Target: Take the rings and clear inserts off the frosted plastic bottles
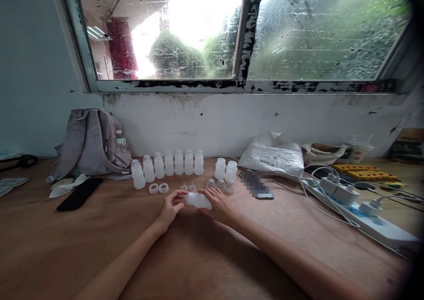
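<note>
A whitish baby bottle [200, 201] lies on its side between my hands, just above the table. My right hand [217, 205] is closed around its body from the right. At the left end, the fingers of my left hand [172, 206] grip the neck; whether a ring is under them I cannot tell. Behind my hands stand clear teats [192, 186], with two white screw rings [163, 188] to their left. Several clear caps [210, 184] are right of the teats, partly behind my right hand. Two bottles with uncovered tops [220, 168] stand farther back.
Several capped bottles [179, 163] form a row at the back left, near a grey backpack [89, 141]. A black phone [79, 194] lies at left. On the right are a silvery bag [273, 156], another phone [256, 185] and a power strip [380, 229] with cables.
</note>
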Motion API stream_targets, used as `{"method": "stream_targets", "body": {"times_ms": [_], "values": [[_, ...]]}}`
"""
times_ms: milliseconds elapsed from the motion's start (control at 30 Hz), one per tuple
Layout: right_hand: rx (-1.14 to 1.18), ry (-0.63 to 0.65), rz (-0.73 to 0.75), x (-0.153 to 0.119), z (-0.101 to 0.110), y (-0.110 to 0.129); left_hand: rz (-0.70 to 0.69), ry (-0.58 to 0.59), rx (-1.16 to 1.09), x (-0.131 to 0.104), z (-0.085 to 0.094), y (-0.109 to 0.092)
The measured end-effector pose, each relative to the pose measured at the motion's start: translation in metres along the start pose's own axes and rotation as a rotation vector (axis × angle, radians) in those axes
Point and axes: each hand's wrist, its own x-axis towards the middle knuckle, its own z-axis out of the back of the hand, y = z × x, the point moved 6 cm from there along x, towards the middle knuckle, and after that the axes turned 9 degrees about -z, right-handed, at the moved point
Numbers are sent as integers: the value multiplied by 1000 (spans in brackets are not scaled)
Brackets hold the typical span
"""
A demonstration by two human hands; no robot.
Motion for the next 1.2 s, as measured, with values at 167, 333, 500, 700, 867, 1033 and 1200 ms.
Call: {"method": "stream_targets", "body": {"times_ms": [167,333,500,700,867,1033,1200], "values": [[-20,26,-2,0,-1,1,84,-94,-5,-1,5,7],[-46,29,2,-1,-3,2,105,-28,7,0,2,16],[-23,19,-19,-1,-2,1,8,-44,14,1,4,7],[67,18,-60,0,2,2,70,-77,-57,-2,2,8],[159,59,-110,-1,1,2,136,-57,-56,-3,3,17],[536,235,-244,0,-7,-1,34,-26,-4,0,5,13],[700,272,-372,2,-9,-3,99,-8,-111,-2,-1,14]]}}
